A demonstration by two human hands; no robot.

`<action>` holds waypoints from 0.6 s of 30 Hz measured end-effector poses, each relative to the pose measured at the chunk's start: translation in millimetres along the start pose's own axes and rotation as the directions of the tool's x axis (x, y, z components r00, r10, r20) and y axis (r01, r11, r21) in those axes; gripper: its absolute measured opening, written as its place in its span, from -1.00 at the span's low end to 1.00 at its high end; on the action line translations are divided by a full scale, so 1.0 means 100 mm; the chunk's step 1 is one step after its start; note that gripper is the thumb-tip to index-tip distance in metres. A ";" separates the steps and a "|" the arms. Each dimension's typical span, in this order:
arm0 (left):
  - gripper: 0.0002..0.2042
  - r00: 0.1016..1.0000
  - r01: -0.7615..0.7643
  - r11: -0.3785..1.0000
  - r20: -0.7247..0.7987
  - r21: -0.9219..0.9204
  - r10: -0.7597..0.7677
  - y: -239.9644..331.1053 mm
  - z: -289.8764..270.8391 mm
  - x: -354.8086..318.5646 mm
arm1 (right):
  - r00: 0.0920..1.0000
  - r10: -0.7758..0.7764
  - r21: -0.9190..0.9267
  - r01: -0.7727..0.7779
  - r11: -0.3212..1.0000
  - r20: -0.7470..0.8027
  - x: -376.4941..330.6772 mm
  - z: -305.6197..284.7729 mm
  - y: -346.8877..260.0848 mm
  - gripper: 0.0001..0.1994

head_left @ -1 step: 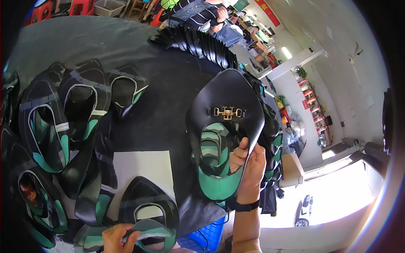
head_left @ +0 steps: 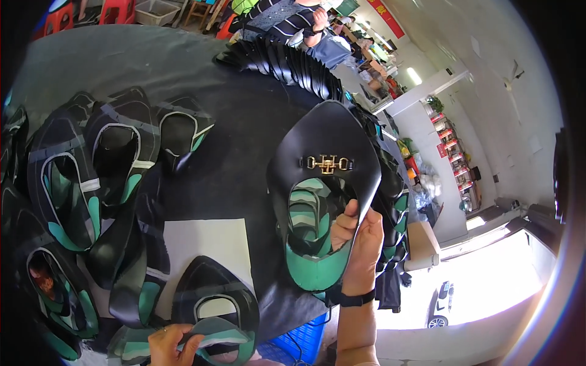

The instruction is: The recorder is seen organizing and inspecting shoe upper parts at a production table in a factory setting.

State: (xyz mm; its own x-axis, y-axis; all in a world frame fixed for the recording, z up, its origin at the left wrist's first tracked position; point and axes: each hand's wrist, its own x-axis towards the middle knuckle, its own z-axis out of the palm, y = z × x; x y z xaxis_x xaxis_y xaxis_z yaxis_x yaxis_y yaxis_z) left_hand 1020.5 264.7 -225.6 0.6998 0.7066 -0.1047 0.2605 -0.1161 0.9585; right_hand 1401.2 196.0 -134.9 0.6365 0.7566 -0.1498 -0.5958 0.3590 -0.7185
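Observation:
My right hand, with a dark band on its wrist, pinches the side edge of a black shoe upper. This upper has a gold metal buckle ornament on its front and green lining at the heel; its toe points away from me. Through its opening, more green and grey layered pieces show. At the lower left, my left hand is closed on the green-grey heel edge of another shoe upper. That one lies lining side up, partly over a white sheet.
Several dark shoe uppers with green heel pieces lie at the left of the black table. A long overlapping row of black uppers runs along the far right edge. Beyond stands another person. A blue plastic basket sits below the table's near edge.

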 end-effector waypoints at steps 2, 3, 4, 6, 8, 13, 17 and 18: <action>-0.81 0.999 -0.029 0.999 -0.023 0.021 0.030 0.02 0.00 0.00 | 1.000 -0.002 -0.008 0.002 1.000 -0.010 -0.01 0.04 0.05 -0.65; -0.81 0.999 -0.033 0.999 -0.024 0.024 0.034 0.01 0.00 0.00 | 1.000 0.000 -0.019 -0.001 1.000 -0.021 -0.02 0.06 0.07 -0.66; -0.81 0.999 -0.037 0.999 -0.031 0.014 0.038 0.00 0.01 -0.01 | 1.000 -0.007 -0.049 0.006 0.999 -0.007 -0.02 0.07 0.09 -0.66; -0.82 0.998 -0.042 0.999 -0.042 0.011 0.042 -0.01 0.01 -0.02 | 1.000 0.002 -0.047 -0.002 0.999 0.000 -0.01 0.08 0.13 -0.66; -0.82 0.997 -0.065 0.998 -0.046 0.011 0.065 -0.01 0.02 -0.02 | 1.000 0.001 -0.103 0.002 0.995 0.025 -0.02 0.10 0.13 -0.66; -0.82 0.997 -0.063 0.997 -0.031 0.037 0.064 -0.03 0.03 -0.02 | 1.000 -0.004 -0.121 0.003 0.993 -0.012 -0.03 0.14 0.17 -0.66; -0.82 0.999 -0.048 0.998 -0.021 0.036 0.049 -0.03 0.02 -0.02 | 1.000 0.010 -0.118 -0.009 0.993 0.009 -0.03 0.15 0.19 -0.65; -0.82 0.999 -0.048 0.998 -0.023 0.038 0.049 -0.03 0.02 -0.01 | 1.000 0.011 -0.117 -0.010 0.993 0.011 -0.02 0.22 0.19 -0.65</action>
State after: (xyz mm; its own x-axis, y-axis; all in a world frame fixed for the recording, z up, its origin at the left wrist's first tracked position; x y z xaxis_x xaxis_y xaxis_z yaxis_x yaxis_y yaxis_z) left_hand 1020.6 262.6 -228.9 0.6964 0.7158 -0.0515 0.2520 -0.1767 0.9515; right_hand 1377.8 213.3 -133.5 0.6248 0.7662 -0.1504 -0.5406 0.2855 -0.7913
